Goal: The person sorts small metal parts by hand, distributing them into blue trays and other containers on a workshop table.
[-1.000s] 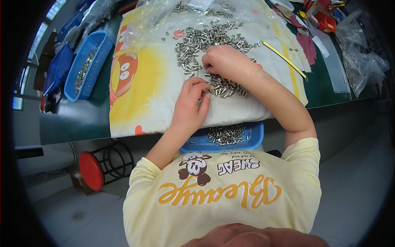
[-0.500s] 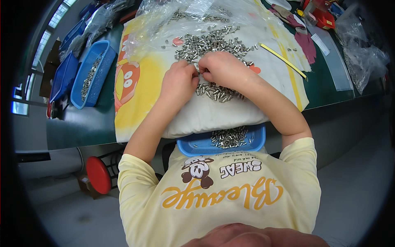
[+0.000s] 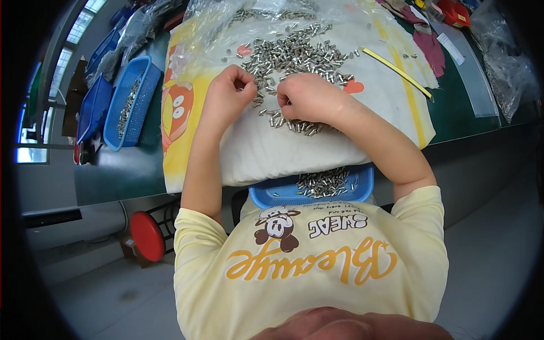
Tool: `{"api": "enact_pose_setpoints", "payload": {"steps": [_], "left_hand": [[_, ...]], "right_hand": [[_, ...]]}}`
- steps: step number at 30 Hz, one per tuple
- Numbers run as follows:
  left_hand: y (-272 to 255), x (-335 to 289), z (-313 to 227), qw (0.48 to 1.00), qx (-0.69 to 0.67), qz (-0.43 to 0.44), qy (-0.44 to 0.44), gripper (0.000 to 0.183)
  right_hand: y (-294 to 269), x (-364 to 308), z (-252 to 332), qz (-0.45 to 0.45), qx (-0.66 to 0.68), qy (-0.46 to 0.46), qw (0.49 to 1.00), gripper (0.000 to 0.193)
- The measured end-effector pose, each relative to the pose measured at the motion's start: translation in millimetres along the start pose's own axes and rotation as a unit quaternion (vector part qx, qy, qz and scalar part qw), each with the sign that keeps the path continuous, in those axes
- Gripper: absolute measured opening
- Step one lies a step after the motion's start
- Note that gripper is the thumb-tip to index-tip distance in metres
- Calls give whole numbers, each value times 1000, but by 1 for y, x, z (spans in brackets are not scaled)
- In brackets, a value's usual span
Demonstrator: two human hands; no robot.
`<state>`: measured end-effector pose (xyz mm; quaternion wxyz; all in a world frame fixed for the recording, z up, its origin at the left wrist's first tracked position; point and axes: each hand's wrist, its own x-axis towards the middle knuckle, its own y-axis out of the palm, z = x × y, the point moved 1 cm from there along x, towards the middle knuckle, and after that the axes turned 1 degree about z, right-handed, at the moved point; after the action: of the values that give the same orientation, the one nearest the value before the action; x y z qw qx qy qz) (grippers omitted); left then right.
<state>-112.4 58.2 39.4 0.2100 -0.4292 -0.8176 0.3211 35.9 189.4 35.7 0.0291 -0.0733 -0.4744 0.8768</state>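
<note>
Many small shiny metal cylindrical pieces lie heaped on a white padded cloth. My left hand is at the left edge of the heap, thumb and fingers pinched together; whatever is between them is too small to make out. To its right, my right hand curls over the near part of the heap with fingertips closed, and what they hold is hidden. A smaller cluster of the metal pieces lies just below my right hand. At the cloth's front edge, a blue plastic basket on my lap holds more pieces.
On the left of the green table stand a blue basket with metal pieces and a darker blue bin. Clear plastic sheeting covers the far cloth. A yellow strip lies right; a red stool stands below left.
My left hand has moved left and slightly away from me, apart from my right hand. My right hand stays near the same spot. The whole view has shifted slightly.
</note>
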Motion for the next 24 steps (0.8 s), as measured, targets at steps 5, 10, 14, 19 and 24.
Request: {"api": "enact_pose_setpoints", "payload": {"steps": [5,10,14,19,24], "left_hand": [[5,-5,7,989,-149,10,-22,11],[4,2,16,972,-235,6,-13,19],[4,2,11,909,-405,29,-94,18],[6,8,27,828,-542,87,-112,20],[13,6,21,771,-602,151,-142,23]], "right_hand": [[6,5,-9,-87,3,-18,996,12],[16,8,13,-105,-72,-53,990,11],[15,14,21,-91,-171,-34,980,12],[0,14,13,-165,-18,-33,986,11],[-15,12,31,-339,82,-190,918,12]]}}
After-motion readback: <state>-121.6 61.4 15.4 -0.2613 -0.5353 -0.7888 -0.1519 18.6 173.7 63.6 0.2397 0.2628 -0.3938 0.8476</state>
